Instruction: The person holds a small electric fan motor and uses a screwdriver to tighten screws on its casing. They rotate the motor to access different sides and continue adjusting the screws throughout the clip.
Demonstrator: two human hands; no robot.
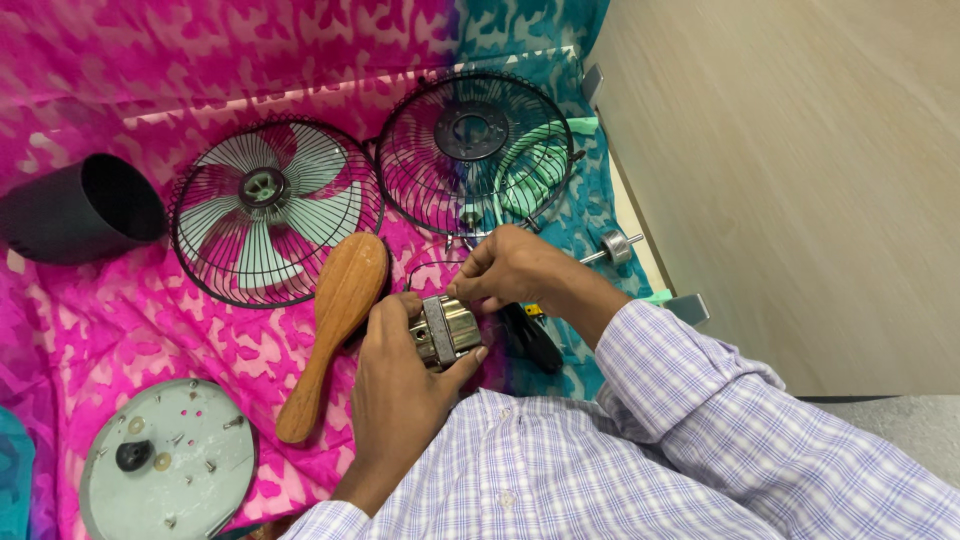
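- The left hand point(400, 385) grips a small metal fan motor point(447, 330) from below and behind, thumb on its near face and fingers curled round its left side, holding it up just in front of the person's chest.
- The right hand point(510, 268) comes in from the upper right and sits on the motor's top far edge, its fingertips pinched shut there; what they pinch is too small to make out, though a thin dark wire point(425, 268) loops off just beside them.
- The motor lies directly between the two hands: below and to the left of the right hand, above and to the right of the left palm. Its long axis runs roughly left to right, tilted slightly up on the right.
- Both hands touch it; the left carries its weight.
- A wooden brush point(335, 325) lies just left of the left hand, handle pointing down-left.
- A dark tool point(532, 335) lies under the right wrist.
- Beyond the hands lie two wire fan guards point(475, 150), the left one with pale blades behind it point(275, 205).
- A black cylinder point(80, 210) lies far left, a grey round base plate point(170, 465) at lower left.
- Everything rests on a pink and teal patterned cloth point(100, 320) over the table; pale wood flooring point(800, 170) runs along the right.
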